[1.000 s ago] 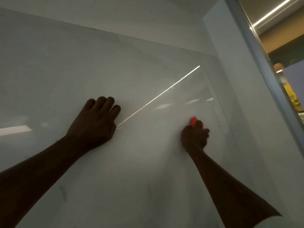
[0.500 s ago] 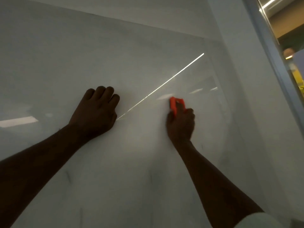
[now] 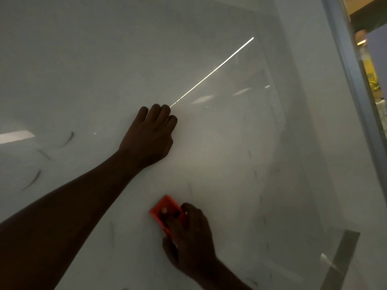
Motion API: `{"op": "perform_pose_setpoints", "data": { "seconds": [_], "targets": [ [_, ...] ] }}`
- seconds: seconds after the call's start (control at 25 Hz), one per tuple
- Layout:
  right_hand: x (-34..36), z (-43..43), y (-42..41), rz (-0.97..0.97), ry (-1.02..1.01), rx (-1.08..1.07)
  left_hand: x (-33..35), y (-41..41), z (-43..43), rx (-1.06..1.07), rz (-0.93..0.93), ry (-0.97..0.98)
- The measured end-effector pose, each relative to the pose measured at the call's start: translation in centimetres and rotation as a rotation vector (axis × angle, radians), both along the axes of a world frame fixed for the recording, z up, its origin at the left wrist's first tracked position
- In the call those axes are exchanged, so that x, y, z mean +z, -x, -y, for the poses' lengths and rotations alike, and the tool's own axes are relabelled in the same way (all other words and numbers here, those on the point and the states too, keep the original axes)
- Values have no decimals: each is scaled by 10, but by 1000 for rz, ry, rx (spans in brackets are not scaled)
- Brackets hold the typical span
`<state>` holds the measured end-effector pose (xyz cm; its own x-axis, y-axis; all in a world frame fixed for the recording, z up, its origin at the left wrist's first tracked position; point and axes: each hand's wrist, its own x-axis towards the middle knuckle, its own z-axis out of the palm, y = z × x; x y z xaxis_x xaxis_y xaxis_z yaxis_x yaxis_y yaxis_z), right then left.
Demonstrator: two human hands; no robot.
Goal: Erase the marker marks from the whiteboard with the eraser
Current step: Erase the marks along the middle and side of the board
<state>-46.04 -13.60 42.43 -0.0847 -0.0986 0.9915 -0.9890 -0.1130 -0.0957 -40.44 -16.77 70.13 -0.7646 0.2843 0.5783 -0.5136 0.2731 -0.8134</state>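
1. Orange-red eraser (image 3: 165,210) lies flat against the whiteboard (image 3: 83,70), low in the view, below the left hand (image 3: 148,135) and slightly to its right.
2. Right hand (image 3: 188,239) grips the eraser. Fingers are wrapped over its lower end and the upper end sticks out toward top-left.
3. Left hand holds nothing. Its fingers are curled under and it rests on the board mid-frame, apparently as a brace.
4. Progress: the middle of the board, around and above the left hand, looks clean. The bright diagonal line there is a ceiling light reflection (image 3: 211,72), not ink.
5. Left to do: dark curved strokes (image 3: 68,140) at the far left, plus more below them (image 3: 33,181). There are also faint short ticks (image 3: 260,198) running down the right side and thin smudges near the eraser. I'd call it past halfway, not finished.
6. The frame is dim and blurred, so lighter residue can't be ruled out.
7. Versus half a second ago:
   - The eraser has dropped. It was level with the left hand, just to its right by the reflection, and now sits well under it.
   - The left hand is in the same braced pose on the board.
   - The view has shifted, so the left-side strokes and a grey strip (image 3: 343,254) at lower right now show.
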Motion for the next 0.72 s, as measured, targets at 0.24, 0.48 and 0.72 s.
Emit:
{"op": "perform_pose_setpoints", "data": {
  "seconds": [0.24, 0.48, 0.72],
  "targets": [
    [127, -12, 134, 692, 179, -120, -1, 4, 3, -21, 5, 35],
    [-24, 8, 2, 181, 80, -22, -2, 3, 1, 1, 8, 48],
    [17, -15, 147, 583, 134, -191, -21, 3, 6, -64, 161, 34]
  ]
}}
